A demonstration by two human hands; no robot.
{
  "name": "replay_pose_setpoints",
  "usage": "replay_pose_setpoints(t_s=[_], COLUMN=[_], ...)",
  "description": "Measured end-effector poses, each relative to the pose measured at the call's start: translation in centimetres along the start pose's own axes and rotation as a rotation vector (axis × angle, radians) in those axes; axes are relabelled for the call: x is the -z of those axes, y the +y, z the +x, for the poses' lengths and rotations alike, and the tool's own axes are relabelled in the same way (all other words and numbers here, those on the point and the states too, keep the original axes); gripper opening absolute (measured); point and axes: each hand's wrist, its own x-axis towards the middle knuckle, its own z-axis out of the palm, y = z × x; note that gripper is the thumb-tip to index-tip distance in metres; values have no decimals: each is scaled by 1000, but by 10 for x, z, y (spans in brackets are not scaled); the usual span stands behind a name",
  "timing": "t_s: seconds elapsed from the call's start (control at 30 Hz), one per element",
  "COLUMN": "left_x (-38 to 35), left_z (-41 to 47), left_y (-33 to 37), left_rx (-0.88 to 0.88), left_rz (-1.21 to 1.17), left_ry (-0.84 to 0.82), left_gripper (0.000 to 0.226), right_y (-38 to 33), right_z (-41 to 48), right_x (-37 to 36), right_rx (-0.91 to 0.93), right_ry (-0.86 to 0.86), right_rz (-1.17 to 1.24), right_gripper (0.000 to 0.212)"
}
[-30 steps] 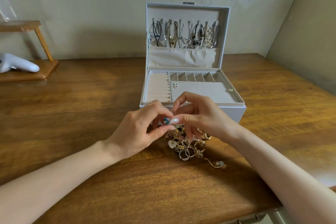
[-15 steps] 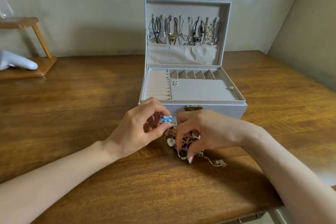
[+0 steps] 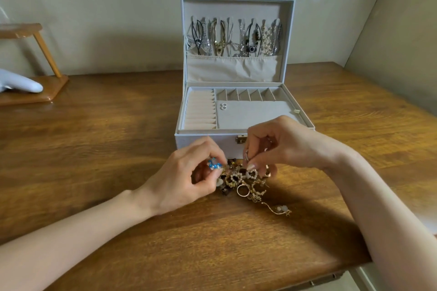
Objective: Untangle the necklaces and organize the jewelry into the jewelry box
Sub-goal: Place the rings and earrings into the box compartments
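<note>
Wooden desk (image 3: 94, 149): left hand (image 3: 189, 179) pinches blue beaded ring (image 3: 214, 164), right hand (image 3: 283, 146) pinches silvery piece (image 3: 247, 156), perhaps ring; lift clear gently.

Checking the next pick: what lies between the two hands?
Head view: the jewelry pile, between the left hand pinching a blue bead piece and the right hand pinching a silver piece.

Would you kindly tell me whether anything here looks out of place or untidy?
Yes: a tangled heap of jewelry lies loose on the table before the open jewelry box, with one gold piece straying off to its right.
</note>
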Motion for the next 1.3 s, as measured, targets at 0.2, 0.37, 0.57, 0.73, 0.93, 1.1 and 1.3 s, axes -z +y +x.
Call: replay_pose_setpoints(t_s=[0.2,0.37,0.57,0.73,0.93,1.1,1.3], left_x=[-10,-16,-15,-14,-4,13,36], left_z=[-1,3,6,6,13,25,49], left_y=[11,13,11,9,11,-1,-10], left_rx=[-35,-98,-134,-160,-56,9,62], left_rz=[141,356,324,340,59,8,-103], left_ry=[-182,-235,-240,-236,-65,84,149], left_gripper=[11,30,18,16,8,7,6], right_y=[3,2,-1,-4,-4,-1,-5], right_z=[1,1,0,-2,2,5,19], right_x=[0,-2,0,4,4,5,10], right_rx=[-28,-6,7,56,152,149,160], right_ry=[8,16,45,33,221,368,410], right_rz=[43,-1,40,134,166,219,105], right_gripper=[21,10,12,22,27,17,22])
